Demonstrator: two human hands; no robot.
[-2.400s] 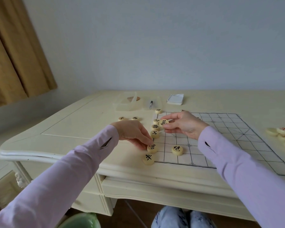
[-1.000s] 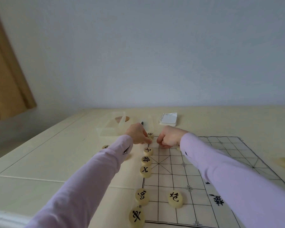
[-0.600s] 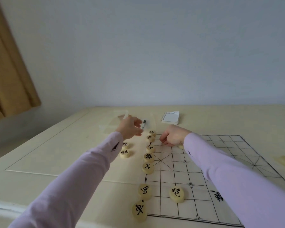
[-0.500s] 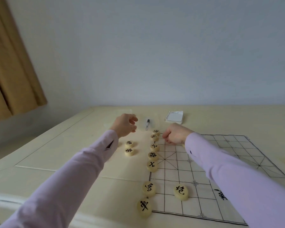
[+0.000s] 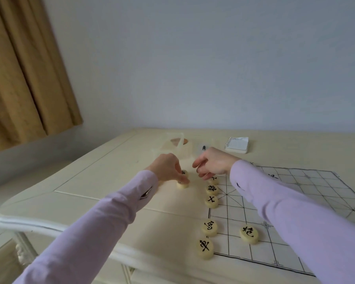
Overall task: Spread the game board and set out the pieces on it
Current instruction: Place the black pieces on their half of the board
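The game board (image 5: 295,201), a white sheet with a black grid, lies flat on the table. Several cream round pieces with black characters line its left edge, from the nearest piece (image 5: 205,249) up to one by my right hand (image 5: 213,179). One more piece (image 5: 248,234) stands a column inside. Two loose pieces sit left of the board. My left hand (image 5: 168,168) pinches the nearer loose piece (image 5: 182,185); the other loose piece (image 5: 184,172) shows beside its fingers. My right hand (image 5: 213,162) hovers over the column's far end, fingers apart and holding nothing that I can see.
A clear plastic box (image 5: 178,148), a pen (image 5: 203,148) and a small spiral notepad (image 5: 237,144) lie behind the hands. The table's rounded edge (image 5: 49,224) runs at the near left. A tan curtain (image 5: 19,68) hangs at left.
My left hand dropped from above the table onto the nearer loose piece. My right hand uncurled from a fist and shifted left, off the board's far corner.
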